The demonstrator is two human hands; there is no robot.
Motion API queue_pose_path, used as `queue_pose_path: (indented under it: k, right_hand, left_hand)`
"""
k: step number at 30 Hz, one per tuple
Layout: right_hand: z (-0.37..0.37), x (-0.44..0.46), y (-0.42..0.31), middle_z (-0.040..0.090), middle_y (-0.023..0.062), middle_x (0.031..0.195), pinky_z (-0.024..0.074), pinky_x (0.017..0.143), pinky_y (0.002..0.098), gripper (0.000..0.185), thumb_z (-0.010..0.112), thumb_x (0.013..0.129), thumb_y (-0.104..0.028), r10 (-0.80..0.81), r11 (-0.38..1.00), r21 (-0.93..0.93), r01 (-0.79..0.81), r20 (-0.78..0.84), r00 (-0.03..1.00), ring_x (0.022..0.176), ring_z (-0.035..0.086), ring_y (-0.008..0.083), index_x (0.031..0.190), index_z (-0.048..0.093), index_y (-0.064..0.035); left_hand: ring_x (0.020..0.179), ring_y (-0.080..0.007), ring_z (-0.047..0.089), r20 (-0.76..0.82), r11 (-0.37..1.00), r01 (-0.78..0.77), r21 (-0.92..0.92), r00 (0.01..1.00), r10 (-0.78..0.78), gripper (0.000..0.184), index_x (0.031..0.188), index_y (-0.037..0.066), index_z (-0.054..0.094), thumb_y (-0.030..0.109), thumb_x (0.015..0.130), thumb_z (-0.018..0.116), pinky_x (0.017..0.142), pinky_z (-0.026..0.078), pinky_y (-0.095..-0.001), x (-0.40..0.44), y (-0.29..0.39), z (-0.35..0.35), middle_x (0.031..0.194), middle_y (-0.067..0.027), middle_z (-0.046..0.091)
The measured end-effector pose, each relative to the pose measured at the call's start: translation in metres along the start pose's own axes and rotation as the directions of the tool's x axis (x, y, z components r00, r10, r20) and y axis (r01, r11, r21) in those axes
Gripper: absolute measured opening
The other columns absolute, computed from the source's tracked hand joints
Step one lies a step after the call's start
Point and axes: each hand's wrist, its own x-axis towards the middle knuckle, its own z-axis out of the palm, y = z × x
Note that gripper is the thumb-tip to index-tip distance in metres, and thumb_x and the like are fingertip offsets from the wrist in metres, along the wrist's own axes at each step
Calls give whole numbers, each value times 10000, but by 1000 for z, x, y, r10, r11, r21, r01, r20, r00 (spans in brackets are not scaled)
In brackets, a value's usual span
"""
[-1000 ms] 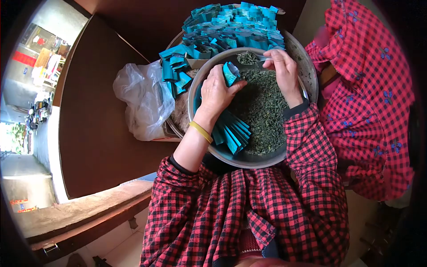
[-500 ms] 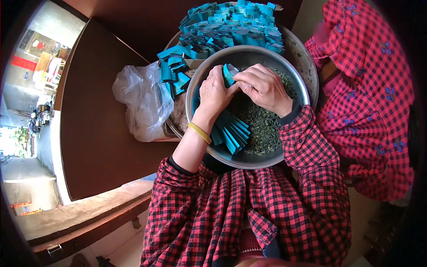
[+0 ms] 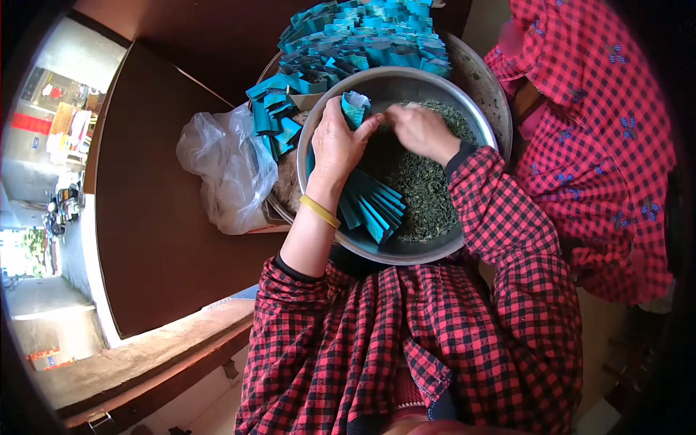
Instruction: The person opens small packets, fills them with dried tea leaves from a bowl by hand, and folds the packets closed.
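My left hand [image 3: 336, 142] is closed around a small teal paper packet [image 3: 355, 109], whose pale inside shows at its open top. My right hand [image 3: 424, 132] is just right of the packet, over the bowl; its fingertips are smeared by motion, so what they hold, if anything, is unclear. Beneath both hands is a wide metal bowl [image 3: 481, 119] with dark green dried leaves [image 3: 428, 206] in its right side. A fan of flat teal packets [image 3: 375, 206] lies at the bowl's lower left, below my left wrist.
Behind the bowl, a large round tray [image 3: 496, 101] carries a high heap of teal packets [image 3: 362, 36]. More packets [image 3: 274, 109] and a crumpled clear plastic bag [image 3: 228, 167] are at the left. A person in a red checked garment [image 3: 587, 152] sits close on the right.
My right hand has come away from the packet's top, its fingers now blurred. The packet's opening shows wider in my left hand. The whole view has shifted slightly.
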Motion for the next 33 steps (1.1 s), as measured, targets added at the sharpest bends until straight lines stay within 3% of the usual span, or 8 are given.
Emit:
queue_pose_path:
  k: [5,8,12,17,21,24,28,33]
  right_hand:
    - [11,3,-30,665,228,935,507,802,499,260,487,910,-204,19,949,295,-112,303,953,890,637,398,1049,646,-51]
    - [10,8,-26,685,195,863,526,776,430,266,490,937,-221,138,886,439,-152,65,988,846,673,331,1031,652,-31]
    - [-13,18,-1,694,114,799,522,745,344,277,485,971,-234,291,793,561,-237,-7,957,803,683,212,1020,656,-22]
    - [-39,15,1,661,34,801,493,687,254,246,478,998,-194,349,736,667,-112,-232,908,770,615,73,1021,656,-25]
    - [-48,6,-21,659,51,797,495,684,279,203,508,985,-175,231,788,609,88,-426,875,753,632,134,1015,653,-37]
    - [-53,1,-41,652,74,802,496,689,314,135,575,941,-145,-254,947,64,314,-448,857,753,640,213,999,652,-50]
    - [-58,-1,-52,646,84,818,498,683,353,115,634,891,-128,-448,893,-158,421,-377,811,780,637,273,983,652,-62]
    - [-58,-3,-58,652,67,840,502,684,365,114,654,873,-133,-512,857,-174,485,-378,771,799,640,262,970,654,-72]
  left_hand:
    - [1039,-435,602,-26,1000,-9,10,1000,9,717,1244,-8,484,422,755,785,870,486,-476,-2,-2,0,1110,-256,623]
    - [1041,-434,601,-32,1000,-2,23,999,2,711,1238,-8,486,417,753,786,868,488,-477,-3,-4,0,1116,-254,620]
    - [1042,-429,600,-28,1000,2,31,1000,-1,701,1224,-5,490,414,747,787,859,493,-479,-2,-2,0,1122,-247,617]
    - [1030,-416,600,-10,998,-14,58,1000,14,669,1184,8,498,402,732,796,837,498,-484,-3,-3,1,1112,-230,616]
    - [1020,-408,601,-9,997,-44,71,999,45,643,1157,19,500,383,723,804,822,501,-483,-4,-3,3,1101,-223,614]
    - [1016,-405,602,-9,995,-47,85,999,48,635,1152,23,499,371,720,808,817,503,-480,-2,-4,3,1097,-223,613]
    - [1013,-406,604,10,994,-36,100,999,35,638,1158,23,493,361,721,810,815,504,-475,-3,-4,5,1096,-225,613]
    - [1005,-410,607,5,992,-66,105,998,66,636,1161,22,484,357,727,806,813,505,-478,-3,-8,6,1094,-227,615]
